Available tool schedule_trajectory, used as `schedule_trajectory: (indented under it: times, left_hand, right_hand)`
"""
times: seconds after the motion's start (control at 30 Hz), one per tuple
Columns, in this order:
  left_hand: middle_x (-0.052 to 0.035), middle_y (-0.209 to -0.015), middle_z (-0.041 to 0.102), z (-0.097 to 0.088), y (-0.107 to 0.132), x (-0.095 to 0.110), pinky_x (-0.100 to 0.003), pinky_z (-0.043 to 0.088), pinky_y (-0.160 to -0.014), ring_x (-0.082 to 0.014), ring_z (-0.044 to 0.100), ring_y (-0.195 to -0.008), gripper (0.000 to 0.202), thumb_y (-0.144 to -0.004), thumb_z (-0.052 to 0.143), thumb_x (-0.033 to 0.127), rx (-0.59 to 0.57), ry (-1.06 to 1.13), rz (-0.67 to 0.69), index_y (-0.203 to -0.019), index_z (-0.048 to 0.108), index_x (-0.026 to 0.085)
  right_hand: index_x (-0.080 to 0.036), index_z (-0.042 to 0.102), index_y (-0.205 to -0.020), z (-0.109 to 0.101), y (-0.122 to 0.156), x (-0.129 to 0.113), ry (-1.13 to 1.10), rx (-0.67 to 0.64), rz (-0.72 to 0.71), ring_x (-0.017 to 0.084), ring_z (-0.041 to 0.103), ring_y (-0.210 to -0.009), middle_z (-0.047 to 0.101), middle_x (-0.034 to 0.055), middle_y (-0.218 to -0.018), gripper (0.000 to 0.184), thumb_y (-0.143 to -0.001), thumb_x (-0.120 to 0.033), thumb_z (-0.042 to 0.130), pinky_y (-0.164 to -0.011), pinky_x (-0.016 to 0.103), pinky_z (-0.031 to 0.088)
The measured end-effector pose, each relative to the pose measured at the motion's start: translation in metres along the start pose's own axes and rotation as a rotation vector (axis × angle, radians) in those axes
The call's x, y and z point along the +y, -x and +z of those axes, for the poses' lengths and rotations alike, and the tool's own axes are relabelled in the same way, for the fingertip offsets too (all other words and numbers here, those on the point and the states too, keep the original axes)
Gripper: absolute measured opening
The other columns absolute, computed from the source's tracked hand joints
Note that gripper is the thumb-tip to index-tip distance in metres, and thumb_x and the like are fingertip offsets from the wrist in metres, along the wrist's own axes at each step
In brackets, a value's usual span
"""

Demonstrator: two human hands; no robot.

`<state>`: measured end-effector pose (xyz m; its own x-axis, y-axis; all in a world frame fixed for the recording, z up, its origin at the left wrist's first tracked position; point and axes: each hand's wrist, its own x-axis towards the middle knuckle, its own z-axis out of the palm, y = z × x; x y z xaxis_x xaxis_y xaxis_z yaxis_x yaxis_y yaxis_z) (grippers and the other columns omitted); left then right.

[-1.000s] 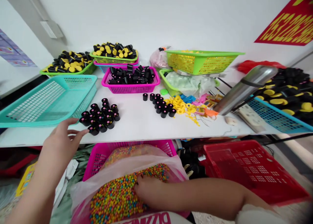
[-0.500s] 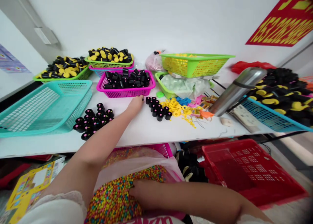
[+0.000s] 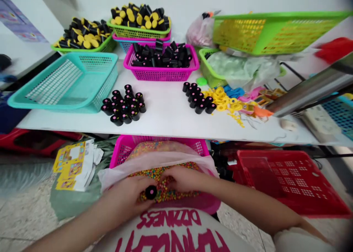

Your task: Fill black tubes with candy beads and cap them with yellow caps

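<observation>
My left hand (image 3: 125, 198) is closed around a small black tube (image 3: 150, 192), held over the colourful beads (image 3: 165, 187). My right hand (image 3: 183, 179) rests in the beads beside it, fingers curled; what they pinch is hidden. The beads lie in a clear plastic bag inside a pink basket (image 3: 124, 149) below the table edge. On the white table (image 3: 171, 116) stand two clusters of black tubes, one on the left (image 3: 124, 107) and one on the right (image 3: 197, 97).
A teal basket (image 3: 66, 83) sits at the table's left. A pink basket of black tubes (image 3: 162, 63) and green baskets with yellow-capped tubes (image 3: 82, 37) stand behind. Yellow rings (image 3: 224, 101) lie right of centre. A red basket (image 3: 286, 182) and yellow cards (image 3: 70, 164) are below.
My left hand came back from the right cluster on the table with a black tube and now holds it over the beads. The view has tilted downward.
</observation>
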<state>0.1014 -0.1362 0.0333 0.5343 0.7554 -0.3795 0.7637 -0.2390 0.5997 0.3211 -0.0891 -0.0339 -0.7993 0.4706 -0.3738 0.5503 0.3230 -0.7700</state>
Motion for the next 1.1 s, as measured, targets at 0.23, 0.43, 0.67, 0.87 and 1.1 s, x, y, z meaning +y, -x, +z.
schedule_trajectory:
  times: [0.23,0.43,0.67,0.87,1.1]
  left_hand:
    - [-0.0030,-0.095,0.075,0.037,0.003,-0.022,-0.030,0.051,-0.079,-0.0211,0.069,-0.086,0.029,-0.078,0.067,0.032,0.071,0.069,-0.098,-0.106,0.070,0.025]
    - [-0.0005,-0.084,0.073,0.039,0.006,-0.018,-0.027,0.048,-0.068,-0.0178,0.065,-0.073,0.020,-0.079,0.067,0.032,0.144,0.114,-0.082,-0.097,0.070,0.023]
    - [-0.0014,-0.089,0.074,0.044,0.007,-0.025,-0.028,0.050,-0.072,-0.0185,0.067,-0.078,0.018,-0.081,0.065,0.034,0.215,0.150,-0.040,-0.095,0.069,0.022]
    - [-0.0015,-0.097,0.074,0.044,0.008,-0.022,-0.029,0.052,-0.079,-0.0191,0.068,-0.086,0.023,-0.083,0.063,0.030,0.243,0.152,-0.003,-0.105,0.066,0.024]
    - [-0.0003,-0.097,0.074,-0.018,0.035,-0.024,-0.026,0.054,-0.079,-0.0172,0.069,-0.085,0.027,-0.082,0.063,0.040,0.473,0.130,-0.060,-0.103,0.067,0.024]
  right_hand:
    - [-0.020,0.065,-0.118,0.011,0.013,-0.028,-0.031,0.227,-0.059,0.018,0.062,-0.104,0.069,0.0048,-0.114,0.032,-0.089,-0.012,0.053,-0.095,0.031,0.046]
    - [-0.015,0.056,-0.127,0.023,0.017,-0.047,0.311,0.324,-0.220,0.022,0.053,-0.113,0.058,0.0129,-0.120,0.033,-0.097,-0.017,0.045,-0.097,0.038,0.045]
    - [-0.008,0.057,-0.120,0.023,0.018,-0.058,0.634,0.343,-0.339,0.024,0.054,-0.108,0.059,0.0146,-0.109,0.031,-0.099,-0.016,0.035,-0.095,0.042,0.048]
    - [-0.011,0.057,-0.121,0.019,0.025,-0.062,0.745,0.366,-0.363,0.023,0.055,-0.110,0.060,0.0122,-0.112,0.031,-0.099,-0.015,0.034,-0.096,0.040,0.048]
    - [-0.013,0.067,-0.102,0.019,0.040,-0.021,0.744,0.131,0.179,0.028,0.063,-0.098,0.066,0.0131,-0.101,0.027,-0.083,-0.001,0.052,-0.084,0.041,0.052]
